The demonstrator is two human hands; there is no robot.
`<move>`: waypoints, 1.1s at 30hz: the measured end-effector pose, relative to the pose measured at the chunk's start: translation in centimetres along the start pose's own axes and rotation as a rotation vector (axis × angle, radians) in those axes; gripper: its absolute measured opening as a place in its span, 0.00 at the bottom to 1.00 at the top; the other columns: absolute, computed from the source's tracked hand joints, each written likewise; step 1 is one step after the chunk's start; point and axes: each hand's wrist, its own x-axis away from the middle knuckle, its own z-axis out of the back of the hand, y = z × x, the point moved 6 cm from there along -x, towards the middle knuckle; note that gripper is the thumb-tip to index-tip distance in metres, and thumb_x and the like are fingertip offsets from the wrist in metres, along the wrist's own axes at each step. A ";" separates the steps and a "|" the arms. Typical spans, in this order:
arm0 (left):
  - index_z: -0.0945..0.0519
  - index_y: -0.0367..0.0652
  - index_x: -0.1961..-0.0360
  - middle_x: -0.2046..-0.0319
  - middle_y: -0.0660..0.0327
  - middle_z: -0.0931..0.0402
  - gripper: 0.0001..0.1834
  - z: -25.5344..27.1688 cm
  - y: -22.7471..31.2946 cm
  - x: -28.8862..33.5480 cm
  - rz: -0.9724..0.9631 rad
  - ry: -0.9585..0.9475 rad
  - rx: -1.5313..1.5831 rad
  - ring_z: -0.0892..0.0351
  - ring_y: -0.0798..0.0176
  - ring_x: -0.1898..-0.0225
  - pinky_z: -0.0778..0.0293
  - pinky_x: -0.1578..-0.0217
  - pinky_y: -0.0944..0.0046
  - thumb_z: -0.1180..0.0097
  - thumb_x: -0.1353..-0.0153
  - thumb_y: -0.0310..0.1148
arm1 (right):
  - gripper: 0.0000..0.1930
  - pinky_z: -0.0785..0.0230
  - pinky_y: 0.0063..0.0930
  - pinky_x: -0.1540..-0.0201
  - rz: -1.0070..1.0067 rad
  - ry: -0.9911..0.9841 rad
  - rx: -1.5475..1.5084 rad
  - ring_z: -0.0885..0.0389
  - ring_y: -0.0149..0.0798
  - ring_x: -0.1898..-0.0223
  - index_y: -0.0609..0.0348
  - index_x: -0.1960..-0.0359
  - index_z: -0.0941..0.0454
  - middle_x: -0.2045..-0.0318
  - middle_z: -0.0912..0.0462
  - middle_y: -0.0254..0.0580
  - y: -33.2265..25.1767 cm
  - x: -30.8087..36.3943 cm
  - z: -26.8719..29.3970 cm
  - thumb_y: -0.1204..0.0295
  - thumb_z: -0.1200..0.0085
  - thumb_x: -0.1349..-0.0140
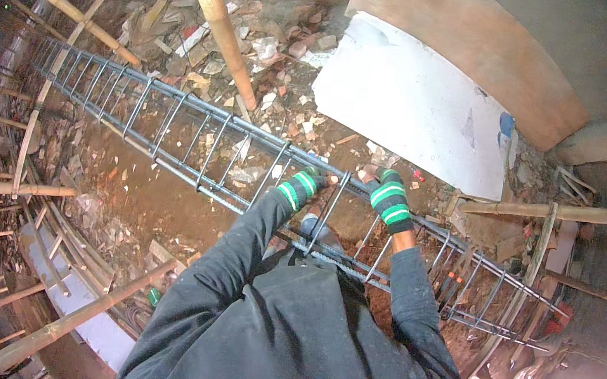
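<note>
Long rebar cage (193, 143) runs from upper left to lower right of the frame, above rubble-strewn ground (161, 199). Left hand (307, 184) and right hand (385, 192), both gloved, close around its top bar at centre, likely steadying it. Bamboo pole (216, 16) leans behind.

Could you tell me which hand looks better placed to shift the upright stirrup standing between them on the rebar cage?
Probably the left hand: on the rebar cage's top bar, it sits right beside that stirrup; the right hand grips farther along.
</note>
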 end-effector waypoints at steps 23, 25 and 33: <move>0.20 0.41 0.66 0.76 0.66 0.26 0.21 -1.1 -2.3 -2.2 -0.216 0.170 0.093 0.29 0.68 0.77 0.33 0.75 0.63 0.26 0.43 0.47 | 0.08 0.27 0.47 0.57 0.513 -0.145 -0.027 0.19 0.55 0.62 0.63 0.60 0.19 0.65 0.18 0.53 -8.4 0.9 2.7 0.71 0.44 0.35; 0.18 0.40 0.59 0.67 0.65 0.22 0.20 -1.2 -2.5 -2.3 -0.187 0.189 0.053 0.27 0.68 0.67 0.29 0.66 0.62 0.26 0.42 0.43 | 0.10 0.29 0.49 0.54 0.518 -0.231 0.030 0.20 0.57 0.59 0.60 0.61 0.19 0.64 0.19 0.53 -8.4 0.1 2.0 0.65 0.46 0.32; 0.15 0.42 0.57 0.78 0.69 0.28 0.21 -2.5 0.1 0.0 -0.307 0.228 0.116 0.33 0.72 0.80 0.39 0.79 0.66 0.27 0.42 0.46 | 0.14 0.29 0.52 0.59 0.548 -0.414 0.106 0.20 0.59 0.64 0.62 0.59 0.18 0.70 0.19 0.56 -8.7 -3.4 -0.7 0.62 0.44 0.35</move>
